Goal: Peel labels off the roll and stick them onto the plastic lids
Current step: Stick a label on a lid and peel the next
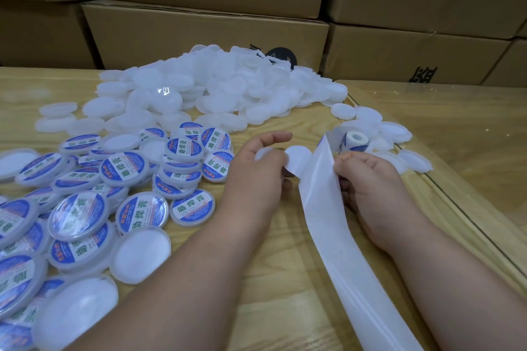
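Observation:
My left hand pinches a round white label, seen from its blank back, half peeled from the backing strip. A plain lid shows partly behind the same hand's fingers. My right hand grips the strip's right edge. The strip runs from the small label roll lying behind my right hand down toward me, off the frame's bottom. A large heap of unlabelled white plastic lids lies at the back. Labelled lids with blue-and-white print are piled at the left.
The wooden table has a glass top whose edge runs diagonally at the right. A few plain lids surround the roll. Stacked cardboard boxes wall off the back of the table.

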`<state>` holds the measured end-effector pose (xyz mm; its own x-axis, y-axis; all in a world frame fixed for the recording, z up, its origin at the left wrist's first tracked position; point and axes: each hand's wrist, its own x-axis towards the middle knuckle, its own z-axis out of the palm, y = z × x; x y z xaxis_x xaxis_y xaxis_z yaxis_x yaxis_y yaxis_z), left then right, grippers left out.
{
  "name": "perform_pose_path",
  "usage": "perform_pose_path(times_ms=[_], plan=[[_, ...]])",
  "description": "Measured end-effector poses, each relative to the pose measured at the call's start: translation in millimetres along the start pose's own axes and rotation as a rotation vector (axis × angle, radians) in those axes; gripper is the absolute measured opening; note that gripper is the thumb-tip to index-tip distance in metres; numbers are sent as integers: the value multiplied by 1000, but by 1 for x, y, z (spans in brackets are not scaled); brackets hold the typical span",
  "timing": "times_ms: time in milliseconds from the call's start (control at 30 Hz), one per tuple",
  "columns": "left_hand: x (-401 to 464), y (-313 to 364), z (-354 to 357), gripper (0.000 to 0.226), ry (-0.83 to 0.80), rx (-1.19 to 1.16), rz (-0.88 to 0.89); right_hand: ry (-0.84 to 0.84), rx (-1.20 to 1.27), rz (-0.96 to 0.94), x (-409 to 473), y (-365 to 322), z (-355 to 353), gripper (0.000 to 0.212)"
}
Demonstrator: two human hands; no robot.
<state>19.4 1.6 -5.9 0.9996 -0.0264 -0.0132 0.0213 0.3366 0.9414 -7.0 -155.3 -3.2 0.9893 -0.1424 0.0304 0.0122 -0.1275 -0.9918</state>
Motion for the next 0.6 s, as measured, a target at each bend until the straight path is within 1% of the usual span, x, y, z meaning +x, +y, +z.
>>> perform_pose_path(times_ms=[33, 133, 167, 200, 267, 300, 367, 433, 467, 533, 600], plan=[[1, 2, 0, 31, 23, -62, -21, 6, 2, 4, 0, 0, 0, 19], [3, 4, -1, 38, 71, -161, -49, 21, 1, 9, 0, 1, -2, 35], [3, 4, -1, 37, 78, -169, -54, 30, 3, 8, 0, 1, -1, 36], [3, 4, 0, 36, 79, -166, -59, 37, 13, -2, -1, 1, -1, 31], [2, 3, 0, 37, 67, -141, -65, 50, 59, -49, -3, 1, 3, 11], [1, 3, 0, 40, 58, -125, -66, 55, 70, -85, -3, 1, 6, 2], [1, 1, 0, 39, 28, -92, -64, 83, 19, -206, -3, 4, 8, 9], [0, 0, 1, 25, 1, -53, -58, 146, -84, -339, -4, 5, 11, 17], [0, 0, 2, 23, -12, -36, -58, 171, -136, -404, -5, 4, 12, 20], [-1, 0, 2, 30, -30, -7, -61, 196, -204, -520, -6, 2, 14, 27], [-1, -1, 2, 30, -45, 4, -59, 198, -255, -606, -6, 1, 15, 31]])
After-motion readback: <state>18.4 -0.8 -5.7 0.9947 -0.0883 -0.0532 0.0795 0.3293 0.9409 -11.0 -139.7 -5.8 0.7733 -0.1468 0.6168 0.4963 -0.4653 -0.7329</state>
